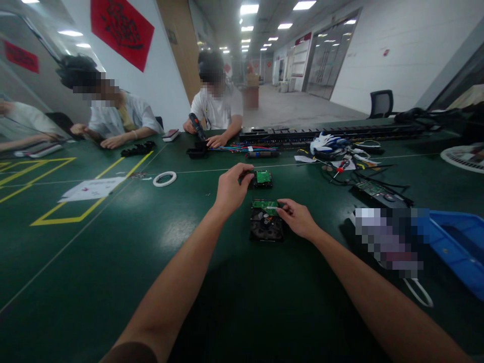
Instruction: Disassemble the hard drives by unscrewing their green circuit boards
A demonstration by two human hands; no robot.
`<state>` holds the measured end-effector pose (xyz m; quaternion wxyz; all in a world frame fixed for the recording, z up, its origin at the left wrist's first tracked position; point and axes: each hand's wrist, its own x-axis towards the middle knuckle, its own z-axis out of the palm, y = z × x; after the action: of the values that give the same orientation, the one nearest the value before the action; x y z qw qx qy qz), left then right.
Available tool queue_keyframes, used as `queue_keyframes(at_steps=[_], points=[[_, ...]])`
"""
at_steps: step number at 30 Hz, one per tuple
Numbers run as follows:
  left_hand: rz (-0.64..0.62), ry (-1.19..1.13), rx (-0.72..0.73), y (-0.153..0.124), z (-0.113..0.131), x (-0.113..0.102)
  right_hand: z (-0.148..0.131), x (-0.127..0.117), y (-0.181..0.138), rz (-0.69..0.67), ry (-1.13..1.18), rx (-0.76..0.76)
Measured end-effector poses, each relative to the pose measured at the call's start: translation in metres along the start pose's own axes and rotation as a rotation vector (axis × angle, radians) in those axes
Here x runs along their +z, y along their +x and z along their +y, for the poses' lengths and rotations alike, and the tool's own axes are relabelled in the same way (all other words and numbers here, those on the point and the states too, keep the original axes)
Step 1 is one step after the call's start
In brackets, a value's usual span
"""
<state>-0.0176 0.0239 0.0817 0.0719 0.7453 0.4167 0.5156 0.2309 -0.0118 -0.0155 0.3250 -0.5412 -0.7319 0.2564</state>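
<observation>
The large hard drive (266, 229) lies on the green table in front of me, with a green circuit board along its far end. Just beyond it is a small hard drive (263, 177), its bright green board facing up. My left hand (231, 189) is closed, thumb and fingers pinched at the small drive's left edge. At the large drive's far right corner, my right hand (298, 219) is closed in a pinch. A short, thin pale piece (271, 207) sticks out from its fingertips over the circuit board; its kind is too small to tell.
Across the table a person (217, 103) holds a power screwdriver (196, 125) near bundled cables (245, 148). A tape roll (165, 179) and paper (93, 189) lie left. Gloves (327, 144), another circuit board (378, 192) and a blue bin (457, 247) are right.
</observation>
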Motion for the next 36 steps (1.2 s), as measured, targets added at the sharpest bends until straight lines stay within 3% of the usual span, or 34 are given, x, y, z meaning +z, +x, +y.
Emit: queue_keyframes(at_steps=[6, 17, 25, 36], points=[[0.025, 0.015, -0.008, -0.002, 0.000, 0.002, -0.002, -0.002, 0.000, -0.009, -0.008, -0.001], [0.067, -0.176, -0.103, -0.005, -0.006, 0.013, 0.001, -0.001, 0.001, -0.012, -0.027, -0.016], [0.103, -0.049, -0.083, -0.002, -0.014, 0.008, 0.000, -0.001, 0.000, -0.017, -0.004, -0.002], [0.001, -0.111, -0.128, -0.001, -0.008, 0.004, 0.000, 0.000, -0.001, -0.014, 0.014, -0.002]])
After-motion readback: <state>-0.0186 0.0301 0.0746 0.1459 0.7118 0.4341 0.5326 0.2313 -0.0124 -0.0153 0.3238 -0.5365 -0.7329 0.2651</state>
